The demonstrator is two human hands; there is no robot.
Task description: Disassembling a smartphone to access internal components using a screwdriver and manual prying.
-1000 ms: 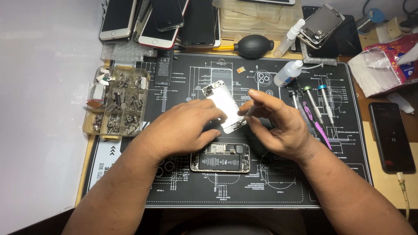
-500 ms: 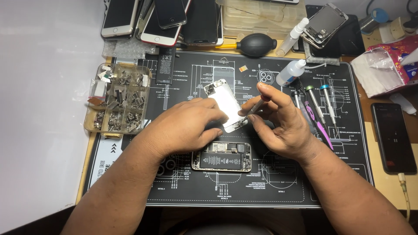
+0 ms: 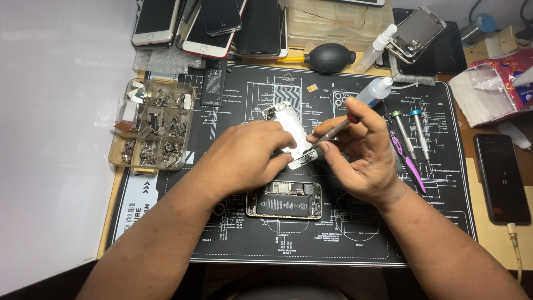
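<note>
Parts tray (image 3: 151, 130), black air blower (image 3: 330, 58), phones (image 3: 214, 22) beyond the mat (image 3: 444, 222).

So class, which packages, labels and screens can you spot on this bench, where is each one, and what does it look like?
Dark phone: right of the mat, black screen, cable plugged in.
Phones: stacked along the top edge, dark screens, white and black frames.
Crinkled bag: top right, clear plastic with red print.
Battery label: in the opened phone below the hands, black with white print.
Work mat: black, printed with white diagrams.
</note>
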